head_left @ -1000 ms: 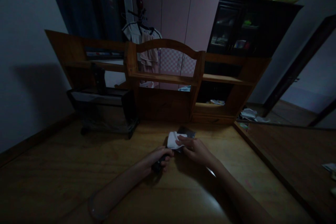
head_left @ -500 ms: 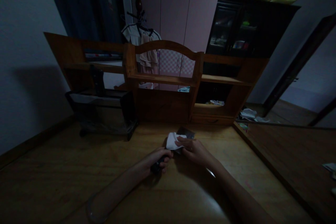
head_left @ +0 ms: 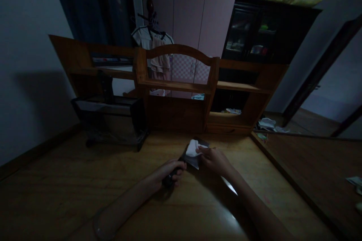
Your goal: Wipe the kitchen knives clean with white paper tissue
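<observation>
Half the blade (head_left: 195, 163) under white cloth (head_left: 192, 147), handle (head_left: 169, 180) inside left hand (head_left: 169, 168).

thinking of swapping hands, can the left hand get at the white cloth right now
Probably not yet: the left hand is wrapped round the dark handle, and the white cloth lies just beyond on the blade, pinned under the right hand.
</observation>
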Motion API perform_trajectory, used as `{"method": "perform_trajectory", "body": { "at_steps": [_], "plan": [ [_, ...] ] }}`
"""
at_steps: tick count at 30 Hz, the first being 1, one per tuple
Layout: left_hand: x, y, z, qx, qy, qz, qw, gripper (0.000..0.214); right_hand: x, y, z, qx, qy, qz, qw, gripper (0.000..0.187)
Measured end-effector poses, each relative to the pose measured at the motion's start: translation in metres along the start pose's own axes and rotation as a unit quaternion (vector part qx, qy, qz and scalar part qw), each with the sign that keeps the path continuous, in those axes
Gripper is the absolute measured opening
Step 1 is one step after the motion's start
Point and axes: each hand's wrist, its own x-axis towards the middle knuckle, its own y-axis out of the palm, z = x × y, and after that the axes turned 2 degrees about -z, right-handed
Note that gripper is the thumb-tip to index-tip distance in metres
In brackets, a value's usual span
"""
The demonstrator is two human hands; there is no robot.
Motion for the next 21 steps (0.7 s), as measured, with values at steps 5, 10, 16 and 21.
{"method": "perform_trajectory", "body": {
  "at_steps": [5, 10, 16, 21],
  "plan": [
    [0.001, -0.002, 0.002, -0.010, 0.012, 0.022, 1.000, 0.021, 0.001, 0.006, -0.008, -0.048, 0.056, -0.021, 0.997, 0.039],
    [0.001, -0.001, 0.002, -0.007, 0.009, 0.007, 1.000, 0.024, 0.002, 0.013, -0.012, -0.054, 0.069, -0.044, 0.995, 0.036],
    [0.001, -0.001, 0.001, -0.004, 0.016, 0.011, 1.000, 0.023, 0.003, 0.018, -0.017, -0.054, 0.079, -0.057, 0.994, 0.036],
    [0.002, -0.003, 0.003, -0.004, 0.013, 0.019, 1.000, 0.021, 0.004, 0.022, -0.022, -0.043, 0.064, -0.064, 0.995, 0.037]
  ]
}}
